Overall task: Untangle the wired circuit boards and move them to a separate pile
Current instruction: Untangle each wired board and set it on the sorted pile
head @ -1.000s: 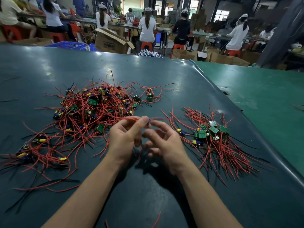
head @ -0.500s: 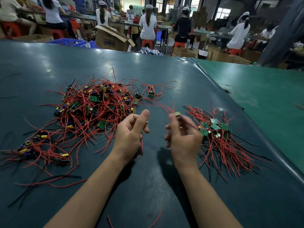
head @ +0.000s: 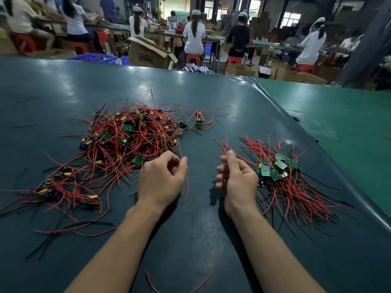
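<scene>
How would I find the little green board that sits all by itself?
Start at the big tangled pile of red wires on the dark table. Look past its far right edge: one small green board lies apart, ringed by its own looping red wires.

Dim factory hall, dark teal table (head: 211, 92) across the frame, seated workers (head: 194, 32) at long benches along the top, red stools (head: 192, 58), open cardboard box (head: 148, 52), bright windows (head: 293, 17) upper right
</scene>
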Demonstrator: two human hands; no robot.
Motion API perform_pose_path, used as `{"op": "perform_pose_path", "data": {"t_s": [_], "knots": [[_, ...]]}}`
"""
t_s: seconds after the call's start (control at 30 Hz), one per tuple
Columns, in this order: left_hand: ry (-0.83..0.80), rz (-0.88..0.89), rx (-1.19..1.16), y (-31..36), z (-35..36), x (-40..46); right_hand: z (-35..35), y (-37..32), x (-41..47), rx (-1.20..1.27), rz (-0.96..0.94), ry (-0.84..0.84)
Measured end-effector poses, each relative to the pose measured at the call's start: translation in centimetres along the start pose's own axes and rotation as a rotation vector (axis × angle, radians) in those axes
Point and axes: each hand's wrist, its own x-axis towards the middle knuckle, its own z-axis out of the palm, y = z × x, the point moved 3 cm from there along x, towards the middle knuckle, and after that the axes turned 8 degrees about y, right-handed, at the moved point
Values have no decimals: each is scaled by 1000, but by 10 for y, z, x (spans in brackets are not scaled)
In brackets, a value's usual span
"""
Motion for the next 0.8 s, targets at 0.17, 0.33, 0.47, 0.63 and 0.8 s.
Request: {"op": "perform_pose_path", "data": {"t_s": [0.17, 0.33, 0.47, 0.63, 0.8], "knots": [[159, -2, 244, -9, -22, 10, 7, 1, -6, -168, -61, -82], [125, -185, 444, -41, -37, 27, 13, -2, -13, -281, -179, -223], [21, -209, 561, -47, -35, 27, 14, -2, -13, -295, -180, -234], [94, -282, 529, -47, -40, 30, 15, -2, -13, -308, -175, -225], [83, -289, 588, -37, -47, 27, 15, -4, -12, -285, -150, -206]]}}
